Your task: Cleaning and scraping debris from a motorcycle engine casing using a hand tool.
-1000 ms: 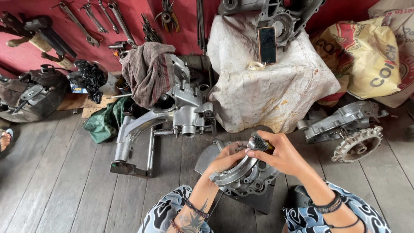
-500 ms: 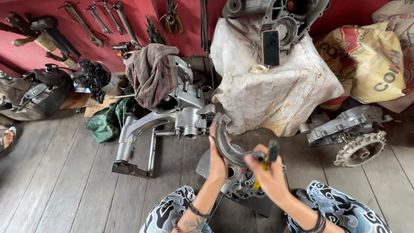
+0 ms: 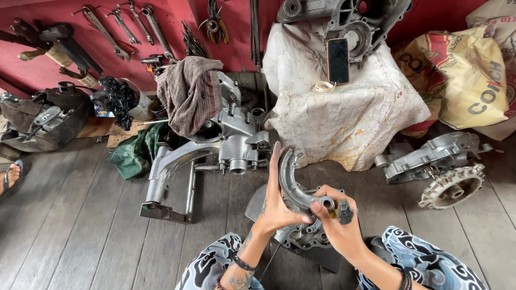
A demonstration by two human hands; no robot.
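My left hand (image 3: 275,204) holds a curved grey metal brake shoe (image 3: 290,180) upright, fingers stretched along its left side and thumb under its lower end. My right hand (image 3: 339,228) pinches the shoe's lower end with thumb and forefinger and also grips a small dark brush-like tool (image 3: 344,212) with a yellowish handle. Both hands hover above a grey engine casing (image 3: 301,236) that rests on the floor between my knees, in blue patterned trousers.
A large engine block with swing arm (image 3: 215,145) lies ahead on the wooden floor, a brown rag (image 3: 188,94) draped on it. A white cloth-covered mound (image 3: 344,113) carries a phone (image 3: 338,60). A casing with sprocket (image 3: 446,177) lies right. Wrenches hang on the red wall.
The brake shoe came off the casing and rose into an upright position in my left hand. My right hand moved to its lower end with the brush.
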